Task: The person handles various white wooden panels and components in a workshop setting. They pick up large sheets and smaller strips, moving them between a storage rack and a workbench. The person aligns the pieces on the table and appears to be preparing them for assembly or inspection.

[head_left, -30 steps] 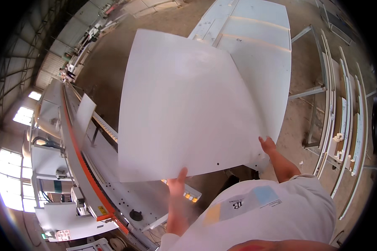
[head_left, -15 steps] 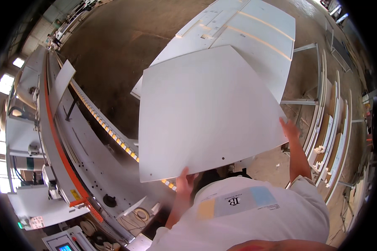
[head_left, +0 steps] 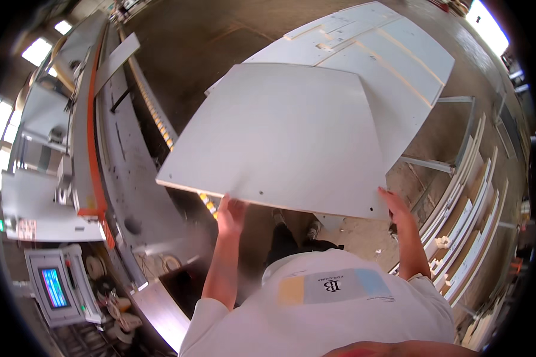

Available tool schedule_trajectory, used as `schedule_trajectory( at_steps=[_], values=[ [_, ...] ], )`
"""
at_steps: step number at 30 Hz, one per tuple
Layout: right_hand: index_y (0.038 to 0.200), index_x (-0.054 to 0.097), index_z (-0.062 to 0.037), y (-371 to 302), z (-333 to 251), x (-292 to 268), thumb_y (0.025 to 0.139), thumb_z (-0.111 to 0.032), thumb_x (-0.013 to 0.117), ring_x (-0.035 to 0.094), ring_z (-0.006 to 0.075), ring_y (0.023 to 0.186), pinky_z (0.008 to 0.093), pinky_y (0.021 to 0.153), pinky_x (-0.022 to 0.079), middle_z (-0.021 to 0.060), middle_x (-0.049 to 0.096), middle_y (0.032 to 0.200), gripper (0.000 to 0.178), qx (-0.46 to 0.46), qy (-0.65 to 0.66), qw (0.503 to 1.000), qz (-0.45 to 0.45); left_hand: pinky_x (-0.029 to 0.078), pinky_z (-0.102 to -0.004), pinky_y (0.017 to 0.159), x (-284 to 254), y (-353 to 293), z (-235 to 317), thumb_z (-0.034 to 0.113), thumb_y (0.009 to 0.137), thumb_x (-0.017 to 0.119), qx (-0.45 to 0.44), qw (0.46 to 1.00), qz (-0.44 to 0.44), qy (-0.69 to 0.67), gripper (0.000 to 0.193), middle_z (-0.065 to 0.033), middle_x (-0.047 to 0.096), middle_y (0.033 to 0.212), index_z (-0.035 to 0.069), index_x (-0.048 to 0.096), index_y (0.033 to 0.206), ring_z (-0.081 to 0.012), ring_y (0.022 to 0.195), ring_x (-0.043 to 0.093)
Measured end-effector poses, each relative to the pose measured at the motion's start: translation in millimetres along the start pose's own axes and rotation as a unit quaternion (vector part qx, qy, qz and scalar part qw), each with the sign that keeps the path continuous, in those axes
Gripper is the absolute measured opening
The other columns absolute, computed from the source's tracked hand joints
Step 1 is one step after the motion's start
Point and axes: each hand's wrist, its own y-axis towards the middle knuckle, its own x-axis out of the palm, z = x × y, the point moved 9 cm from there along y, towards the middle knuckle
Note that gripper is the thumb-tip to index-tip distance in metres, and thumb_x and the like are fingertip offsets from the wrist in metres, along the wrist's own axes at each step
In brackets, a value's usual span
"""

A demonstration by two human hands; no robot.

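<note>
A large white board (head_left: 280,131) spans the space in front of me, with small dark holes along its near edge. My left hand (head_left: 231,214) is closed on that near edge, left of its middle. At the near right corner, my right hand (head_left: 396,205) grips the board's side, its fingers partly hidden. The board's far part overlaps a stack of white panels (head_left: 411,65) behind it; I cannot tell whether it rests on them.
At the left runs a long machine with an orange rail (head_left: 93,131) and a roller track (head_left: 152,113). A control screen (head_left: 55,288) stands at the lower left. To the right, a rack (head_left: 458,220) holds long strips. A metal frame (head_left: 429,163) supports the panel stack.
The board has turned, its near left corner swinging left and up and its near right corner coming down. Both hands moved with it. The view has shifted too.
</note>
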Motion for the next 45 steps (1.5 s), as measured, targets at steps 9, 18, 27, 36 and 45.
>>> schedule_trajectory(
  at_steps=[9,18,27,36,45],
  values=[
    [0.129,0.060,-0.0080,-163.4,17.6,167.0,0.097,-0.042,0.066,0.069,0.0170,0.101,0.0344,0.078,0.055,0.0068,0.068,0.121,0.047,0.032,0.169,0.952,-0.254,0.059,-0.0423,0.084,62.7,-160.4,-133.5,0.024,0.097,0.065,-0.125,0.972,0.032,0.195,0.031,-0.0103,0.069,0.110,0.004,0.061,0.120,-0.0240,0.098,0.069],
    [0.124,0.060,-0.0136,-233.4,100.6,275.1,0.098,-0.043,0.064,0.067,0.0157,0.103,0.0299,0.079,0.052,0.0014,0.069,0.114,0.039,0.101,0.013,0.909,-0.404,0.060,-0.0376,0.075,-57.3,-227.5,-58.9,0.018,0.094,0.069,-0.069,0.964,0.090,0.241,0.031,-0.0115,0.071,0.109,-0.001,0.064,0.119,-0.0237,0.093,0.072],
    [0.133,0.049,-0.0116,-115.2,156.7,253.7,0.097,-0.061,0.052,0.065,0.0196,0.098,0.0356,0.077,0.053,0.0068,0.065,0.122,0.062,0.102,0.146,0.943,-0.281,0.054,-0.0345,0.085,-171.2,-345.0,72.4,0.010,0.092,0.066,0.049,0.945,0.188,0.262,0.033,-0.0131,0.071,0.114,-0.007,0.064,0.121,-0.0241,0.101,0.069],
    [0.137,0.051,-0.0087,119.7,193.0,197.4,0.095,-0.062,0.053,0.062,0.0238,0.109,0.0431,0.087,0.053,0.0051,0.059,0.134,0.068,0.125,0.431,0.892,-0.053,0.048,-0.0344,0.082,-245.8,-415.2,118.2,0.029,0.092,0.074,0.087,0.834,0.428,0.338,0.029,-0.0044,0.067,0.093,0.002,0.068,0.101,-0.0153,0.089,0.062],
    [0.150,0.043,-0.0133,88.9,148.1,235.6,0.101,-0.057,0.040,0.044,0.0279,0.139,0.0451,0.117,0.034,0.0073,0.048,0.151,0.066,0.064,0.356,0.931,-0.051,0.032,-0.0332,0.057,-350.6,-417.1,75.7,0.044,0.104,0.054,0.152,0.690,0.587,0.395,0.051,0.0029,0.034,0.063,0.010,0.043,0.067,-0.0114,0.062,0.034]
  ],
)
